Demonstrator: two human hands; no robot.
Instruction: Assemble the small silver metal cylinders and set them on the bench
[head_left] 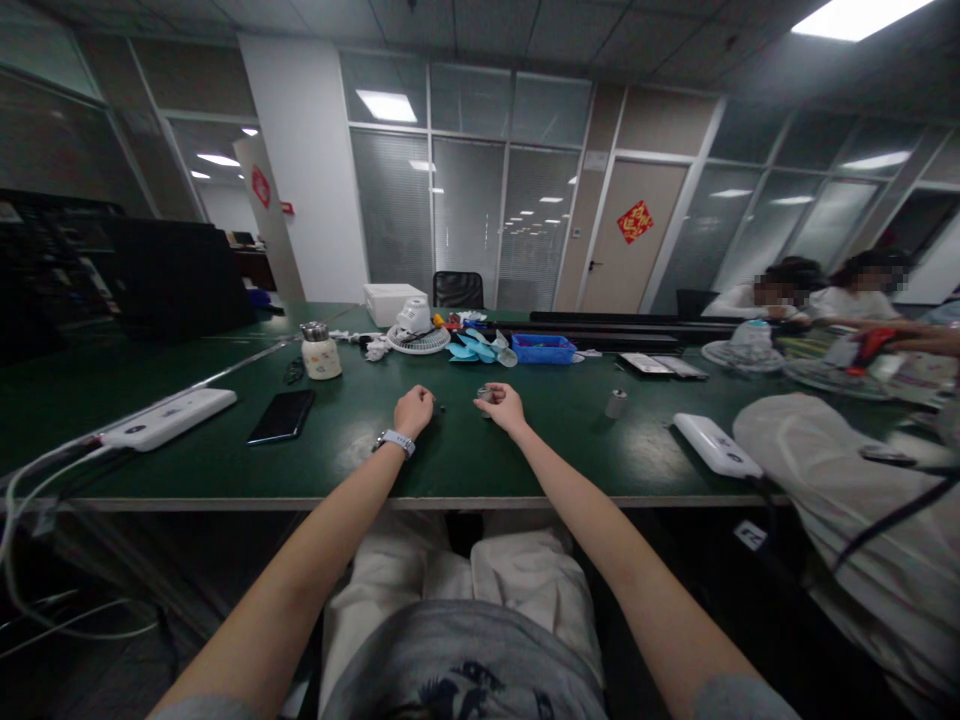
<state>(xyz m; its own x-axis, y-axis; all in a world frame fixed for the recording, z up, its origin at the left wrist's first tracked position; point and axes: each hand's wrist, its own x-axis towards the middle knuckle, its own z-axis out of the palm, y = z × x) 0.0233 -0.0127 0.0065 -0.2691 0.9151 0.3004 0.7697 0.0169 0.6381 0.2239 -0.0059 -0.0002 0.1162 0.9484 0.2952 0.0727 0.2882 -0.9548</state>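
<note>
My right hand (pixel 506 406) grips a small grey metal cylinder (pixel 484 396) between thumb and fingers, just over the green tabletop. My left hand (pixel 415 411), with a watch (pixel 394 442) on the wrist, is closed with its fingers curled. A tiny dark piece (pixel 441 408) shows just right of its fingertips; whether the hand touches it I cannot tell. What the curled fingers hold, if anything, is hidden. A second grey metal cylinder (pixel 616 404) stands on the table to the right, apart from both hands.
On the left lie a black phone (pixel 281 416) and a white power strip (pixel 172 417), beside a cream jar (pixel 321 355). Behind my hands are a fan part with white grille (pixel 418 340), blue fan blades (pixel 480 347) and a blue basket (pixel 543 349). Co-workers sit at right near another white device (pixel 716 444).
</note>
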